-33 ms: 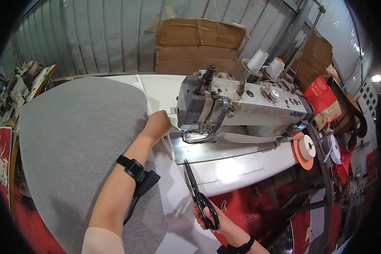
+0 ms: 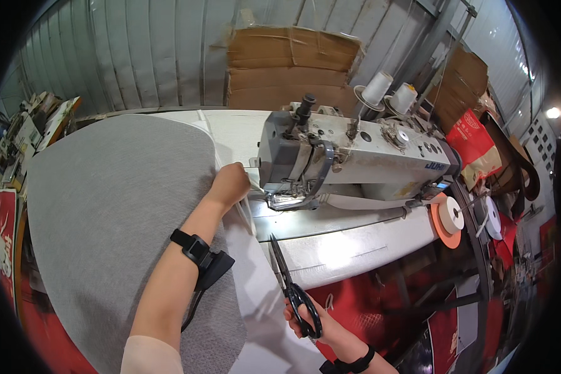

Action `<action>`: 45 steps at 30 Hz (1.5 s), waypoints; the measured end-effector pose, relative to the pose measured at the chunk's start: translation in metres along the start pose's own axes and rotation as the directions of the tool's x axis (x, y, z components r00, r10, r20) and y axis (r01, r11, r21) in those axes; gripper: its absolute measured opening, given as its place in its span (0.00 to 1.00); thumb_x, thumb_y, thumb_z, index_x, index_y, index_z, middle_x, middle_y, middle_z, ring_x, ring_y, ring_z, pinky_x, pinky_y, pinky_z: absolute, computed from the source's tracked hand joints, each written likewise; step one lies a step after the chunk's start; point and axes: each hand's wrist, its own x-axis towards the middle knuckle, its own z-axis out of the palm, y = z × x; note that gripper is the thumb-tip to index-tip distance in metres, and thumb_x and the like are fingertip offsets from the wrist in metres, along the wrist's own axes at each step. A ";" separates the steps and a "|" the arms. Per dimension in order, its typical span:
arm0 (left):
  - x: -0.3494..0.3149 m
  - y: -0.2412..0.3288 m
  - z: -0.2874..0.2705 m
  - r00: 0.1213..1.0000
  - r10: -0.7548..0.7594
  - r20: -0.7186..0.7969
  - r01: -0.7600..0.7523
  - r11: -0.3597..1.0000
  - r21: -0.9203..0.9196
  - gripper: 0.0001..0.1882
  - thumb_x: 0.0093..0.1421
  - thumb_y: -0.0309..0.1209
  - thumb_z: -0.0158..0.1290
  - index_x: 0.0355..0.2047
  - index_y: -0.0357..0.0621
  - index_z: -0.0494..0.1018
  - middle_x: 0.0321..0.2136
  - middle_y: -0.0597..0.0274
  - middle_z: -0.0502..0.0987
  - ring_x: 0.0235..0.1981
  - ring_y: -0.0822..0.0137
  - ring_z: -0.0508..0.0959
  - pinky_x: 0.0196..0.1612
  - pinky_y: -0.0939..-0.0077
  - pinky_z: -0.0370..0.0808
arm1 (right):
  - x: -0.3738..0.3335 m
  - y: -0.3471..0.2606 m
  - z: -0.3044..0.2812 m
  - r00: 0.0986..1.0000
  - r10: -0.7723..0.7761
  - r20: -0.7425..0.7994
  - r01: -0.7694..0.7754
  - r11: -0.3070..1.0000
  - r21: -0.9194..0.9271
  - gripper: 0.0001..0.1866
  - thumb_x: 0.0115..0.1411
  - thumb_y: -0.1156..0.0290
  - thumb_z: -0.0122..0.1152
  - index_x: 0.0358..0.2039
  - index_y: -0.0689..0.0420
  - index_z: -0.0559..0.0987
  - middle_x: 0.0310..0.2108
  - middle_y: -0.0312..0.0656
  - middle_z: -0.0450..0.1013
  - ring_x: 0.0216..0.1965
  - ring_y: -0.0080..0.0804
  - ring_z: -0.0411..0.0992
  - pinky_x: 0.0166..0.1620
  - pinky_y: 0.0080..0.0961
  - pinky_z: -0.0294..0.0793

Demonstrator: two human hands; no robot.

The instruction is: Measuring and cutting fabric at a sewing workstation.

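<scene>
My left hand [image 2: 230,184] is closed on a narrow white fabric strip [image 2: 248,215] at the right edge of a large grey fabric panel [image 2: 118,187], just left of the sewing machine's presser foot. The strip hangs in a loop below my fingers, and its upper part runs toward the needle area. My right hand [image 2: 302,318] grips black-handled scissors [image 2: 287,268] by the handle loops, blades pointing up and away over the table's front edge. Close beyond both hands stands the white and grey sewing machine [image 2: 361,156].
Two white thread cones [image 2: 386,93] stand behind the machine. At the right, a white tape roll [image 2: 450,215] sits on an orange disc. A cardboard sheet [image 2: 293,71] leans on the metal wall. Cluttered items [image 2: 28,137] fill the left side; a red bag [image 2: 470,140] is far right.
</scene>
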 end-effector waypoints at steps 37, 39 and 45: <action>-0.002 0.002 -0.002 0.998 -0.049 -0.049 0.042 0.990 -0.136 0.09 0.49 0.24 0.44 0.22 0.29 0.71 0.18 0.39 0.72 0.22 0.48 0.75 0.29 0.64 0.71 | 0.006 -0.006 0.007 1.000 0.011 -0.013 -0.011 0.999 -0.033 0.36 0.55 0.43 0.55 0.52 0.60 0.61 0.35 0.42 0.66 0.21 0.22 0.64 0.19 0.16 0.65; -0.001 0.000 0.000 0.997 -0.029 -0.068 0.021 0.993 -0.117 0.09 0.50 0.24 0.44 0.22 0.29 0.71 0.19 0.39 0.72 0.23 0.48 0.75 0.30 0.64 0.71 | 0.007 -0.006 0.006 1.000 0.012 -0.013 -0.013 0.999 -0.034 0.36 0.55 0.43 0.55 0.52 0.60 0.61 0.35 0.42 0.66 0.22 0.22 0.64 0.19 0.16 0.65; -0.001 0.005 -0.003 0.994 -0.086 -0.072 0.076 0.987 -0.140 0.09 0.50 0.26 0.47 0.26 0.30 0.73 0.22 0.40 0.74 0.26 0.48 0.77 0.33 0.64 0.72 | 0.008 -0.008 0.005 0.999 0.028 -0.022 -0.029 0.999 -0.038 0.37 0.53 0.42 0.56 0.51 0.59 0.61 0.35 0.41 0.66 0.22 0.22 0.65 0.19 0.16 0.66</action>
